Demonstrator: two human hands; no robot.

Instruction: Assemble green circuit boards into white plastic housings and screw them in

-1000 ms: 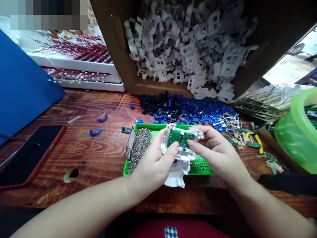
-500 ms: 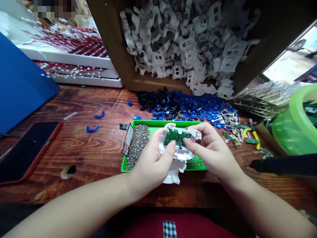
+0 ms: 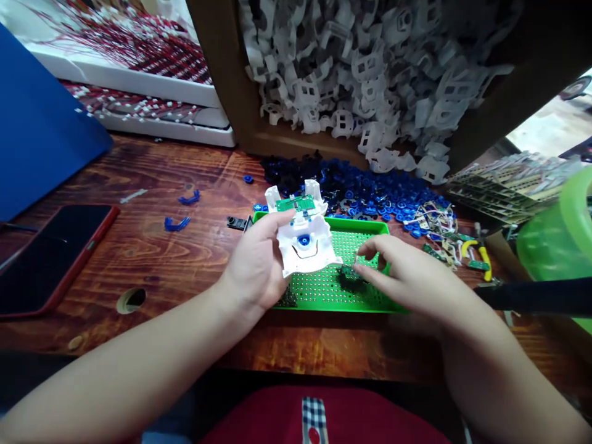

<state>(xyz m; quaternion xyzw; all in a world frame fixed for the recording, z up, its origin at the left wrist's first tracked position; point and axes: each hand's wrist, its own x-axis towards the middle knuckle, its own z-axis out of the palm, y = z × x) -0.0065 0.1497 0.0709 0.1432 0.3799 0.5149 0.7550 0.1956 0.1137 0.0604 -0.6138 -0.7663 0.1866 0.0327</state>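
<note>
My left hand [image 3: 252, 265] grips a white plastic housing [image 3: 303, 237] with a green circuit board [image 3: 298, 203] at its top and a blue button in its middle, holding it over the green perforated tray [image 3: 370, 296]. My right hand [image 3: 407, 277] has let the housing go and reaches down into the tray, fingertips curled at a small dark part [image 3: 349, 276]. Whether those fingers grip the part is unclear.
A cardboard box [image 3: 222, 68] full of white plastic housings stands behind, with a heap of blue parts [image 3: 365, 191] in front of it. A phone in a red case [image 3: 46, 256] lies left. Yellow-handled pliers [image 3: 481, 253], circuit boards and a green tub [image 3: 555, 240] are right.
My right hand left the housing and dropped to the tray. My left hand turned the housing and lifted it left, showing its blue button side.
</note>
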